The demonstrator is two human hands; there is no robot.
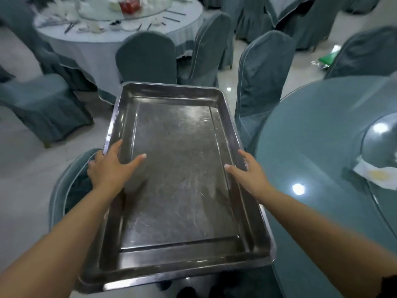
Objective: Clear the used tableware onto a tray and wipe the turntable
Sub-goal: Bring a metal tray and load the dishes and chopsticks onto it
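Note:
A large empty steel tray (178,168) is held level in front of me, above a covered chair. My left hand (109,168) grips its left rim, thumb inside the tray and fingers under the edge. My right hand (247,172) grips the right rim the same way. At the far left a round table (178,29) carries a glass turntable (137,15) with used tableware, a red box (129,6), small bowls and chopsticks. At my right is a second round table (318,168) with a turntable (380,145) and a stained paper napkin (376,175).
Chairs in grey-green covers stand all around: one under the tray (71,186), one straight ahead (146,59), another at the right table's edge (262,76), more at the left (43,108). Green litter (327,58) lies on the pale floor.

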